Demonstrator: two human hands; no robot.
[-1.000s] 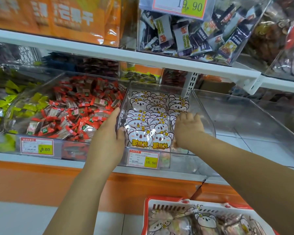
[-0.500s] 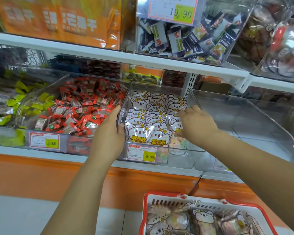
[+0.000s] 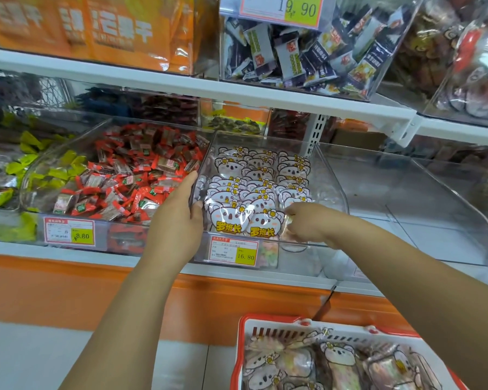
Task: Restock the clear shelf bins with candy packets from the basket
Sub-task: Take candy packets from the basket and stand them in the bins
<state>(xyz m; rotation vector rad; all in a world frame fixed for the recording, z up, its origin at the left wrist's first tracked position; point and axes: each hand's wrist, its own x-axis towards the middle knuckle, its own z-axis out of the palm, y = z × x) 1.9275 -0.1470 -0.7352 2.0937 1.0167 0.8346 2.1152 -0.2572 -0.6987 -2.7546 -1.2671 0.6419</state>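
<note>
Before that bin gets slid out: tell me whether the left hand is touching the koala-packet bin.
Touching. Head view: the left hand grips the left wall of the clear bin, fingers outside, thumb at its front.

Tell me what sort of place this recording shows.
Most likely a shop's candy aisle: clear bins of wrapped sweets on white shelves, price tags on the bin fronts, and a red basket of packets below.

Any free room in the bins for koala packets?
Bare strip in the koala bin along its right wall, beside the koala packets; the clear bin to its right looks unstocked. Red-candy bin heaped. Left hand holds the koala bin's left wall.
</note>
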